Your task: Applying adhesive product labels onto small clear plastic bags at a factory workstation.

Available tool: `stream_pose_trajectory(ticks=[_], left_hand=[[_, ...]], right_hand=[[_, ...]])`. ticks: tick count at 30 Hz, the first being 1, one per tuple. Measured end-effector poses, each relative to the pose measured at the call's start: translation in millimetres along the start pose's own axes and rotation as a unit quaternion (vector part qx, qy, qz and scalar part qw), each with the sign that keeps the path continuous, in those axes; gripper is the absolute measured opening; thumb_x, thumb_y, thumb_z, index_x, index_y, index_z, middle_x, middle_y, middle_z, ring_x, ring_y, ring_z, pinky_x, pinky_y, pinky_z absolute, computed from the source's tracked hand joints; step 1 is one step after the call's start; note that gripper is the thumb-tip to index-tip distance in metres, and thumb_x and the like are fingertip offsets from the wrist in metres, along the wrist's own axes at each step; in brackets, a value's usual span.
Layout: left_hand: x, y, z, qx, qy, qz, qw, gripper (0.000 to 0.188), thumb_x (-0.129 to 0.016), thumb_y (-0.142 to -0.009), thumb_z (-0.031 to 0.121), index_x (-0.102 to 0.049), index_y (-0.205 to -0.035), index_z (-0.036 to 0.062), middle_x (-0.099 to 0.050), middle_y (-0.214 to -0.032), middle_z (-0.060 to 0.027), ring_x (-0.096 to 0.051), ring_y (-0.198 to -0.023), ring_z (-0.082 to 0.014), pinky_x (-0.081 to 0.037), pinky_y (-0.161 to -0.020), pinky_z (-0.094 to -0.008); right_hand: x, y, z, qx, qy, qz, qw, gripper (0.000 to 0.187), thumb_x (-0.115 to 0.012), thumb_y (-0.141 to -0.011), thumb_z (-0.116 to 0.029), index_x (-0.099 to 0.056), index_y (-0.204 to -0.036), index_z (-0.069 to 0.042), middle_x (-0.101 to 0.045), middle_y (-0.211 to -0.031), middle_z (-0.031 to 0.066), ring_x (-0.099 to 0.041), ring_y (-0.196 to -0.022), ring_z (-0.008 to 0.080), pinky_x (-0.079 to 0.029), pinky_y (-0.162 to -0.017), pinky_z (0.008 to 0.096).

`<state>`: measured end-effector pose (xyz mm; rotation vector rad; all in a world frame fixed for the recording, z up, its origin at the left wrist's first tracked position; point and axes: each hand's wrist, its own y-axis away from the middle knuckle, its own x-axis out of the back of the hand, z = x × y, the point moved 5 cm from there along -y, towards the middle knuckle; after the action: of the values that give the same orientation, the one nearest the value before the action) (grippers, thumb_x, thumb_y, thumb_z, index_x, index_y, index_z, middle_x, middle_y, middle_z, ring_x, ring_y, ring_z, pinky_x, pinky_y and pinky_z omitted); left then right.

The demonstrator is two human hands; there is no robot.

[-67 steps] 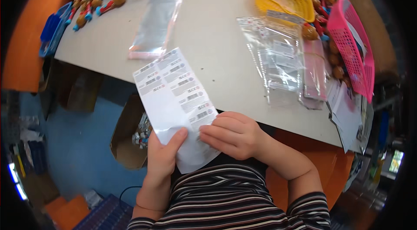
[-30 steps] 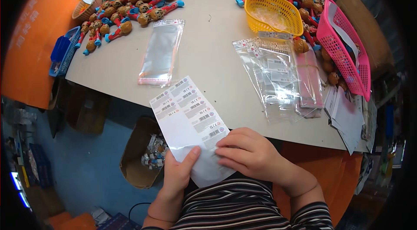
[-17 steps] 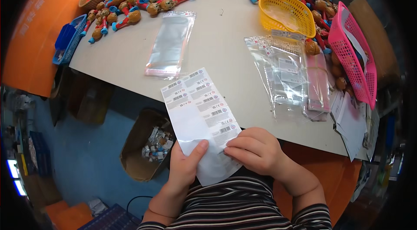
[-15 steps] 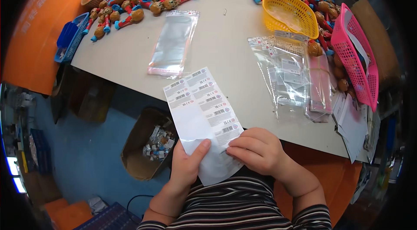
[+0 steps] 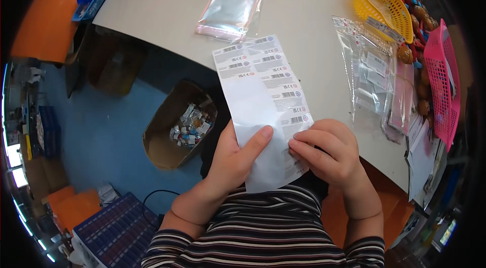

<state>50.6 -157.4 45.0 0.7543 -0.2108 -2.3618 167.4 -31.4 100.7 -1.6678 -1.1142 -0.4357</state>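
A white label sheet tilts in front of me over the table's near edge. Printed labels run along its top and right column, while its left lower area is blank backing. My left hand grips the sheet's lower left side, thumb on top. At the lower right edge, my right hand is closed with thumb and fingertips pinching the sheet beside a label; whether a label corner is lifted there I cannot tell. Just beyond the sheet lies a stack of clear plastic bags on the table.
To the right lie more clear bags, papers, a yellow basket and a pink basket. Brown-headed toy figures line the far right. Below left, a cardboard box holds small packaged items; a blue basket sits at the table's corner.
The view has tilted downward, so the table's things sit higher and further right in it. Both hands keep their hold on the label sheet, with little visible finger movement.
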Motion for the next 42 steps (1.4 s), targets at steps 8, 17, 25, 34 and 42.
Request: stream_pose_trajectory(ticks=[8,17,25,34,42], left_hand=[[0.7,2.0,-0.5,-0.027,0.003,0.001,1.000,0.042,-0.059,-0.099,0.012,-0.046,-0.137,-0.0025,-0.059,-0.127,-0.0127,-0.057,-0.113,-0.0163,-0.045,-0.098,-0.0305],[-2.1,-0.5,-1.6,-0.039,-0.012,-0.022,0.999,0.039,-0.055,-0.102,0.014,-0.045,-0.135,-0.0031,-0.059,-0.127,-0.0116,-0.057,-0.114,-0.0143,-0.045,-0.098,-0.0298],[-1.1,-2.5,-3.8,-0.021,-0.020,-0.017,0.999,0.037,-0.055,-0.102,0.014,-0.046,-0.133,-0.0040,-0.060,-0.124,-0.0116,-0.058,-0.112,-0.0141,-0.047,-0.096,-0.0300],[3.9,-1.7,-4.8,-0.011,-0.019,-0.021,1.000,0.037,-0.057,-0.101,0.012,-0.046,-0.133,-0.0041,-0.061,-0.123,-0.0120,-0.059,-0.110,-0.0146,-0.048,-0.094,-0.0299],[7.8,-4.8,-4.8,0.007,-0.012,-0.021,1.000,0.039,-0.057,-0.100,0.012,-0.045,-0.133,-0.0044,-0.061,-0.123,-0.0119,-0.058,-0.111,-0.0147,-0.048,-0.094,-0.0304]], right_hand=[[-4.1,5.2,-9.0,0.044,0.041,-0.001,0.998,0.028,-0.077,-0.066,-0.007,-0.074,-0.094,-0.005,-0.068,-0.095,0.0054,-0.064,-0.083,0.0227,-0.055,-0.078,0.0390],[-8.5,9.6,1.8,0.038,-0.009,0.002,0.999,0.026,-0.080,-0.066,-0.007,-0.073,-0.091,-0.006,-0.069,-0.095,0.0055,-0.064,-0.085,0.0231,-0.055,-0.082,0.0400],[-11.8,11.0,2.8,0.026,-0.034,0.005,0.999,0.025,-0.081,-0.065,-0.004,-0.070,-0.087,-0.006,-0.068,-0.094,0.0068,-0.065,-0.082,0.0248,-0.055,-0.081,0.0402],[-11.4,12.2,7.4,-0.018,-0.086,-0.003,0.996,0.029,-0.082,-0.065,-0.001,-0.066,-0.089,-0.006,-0.067,-0.095,0.0075,-0.063,-0.084,0.0298,-0.053,-0.076,0.0394],[-9.3,2.0,7.0,-0.067,-0.091,-0.012,0.994,0.033,-0.084,-0.065,-0.007,-0.070,-0.095,-0.007,-0.069,-0.099,0.0061,-0.063,-0.089,0.0281,-0.051,-0.084,0.0405]])
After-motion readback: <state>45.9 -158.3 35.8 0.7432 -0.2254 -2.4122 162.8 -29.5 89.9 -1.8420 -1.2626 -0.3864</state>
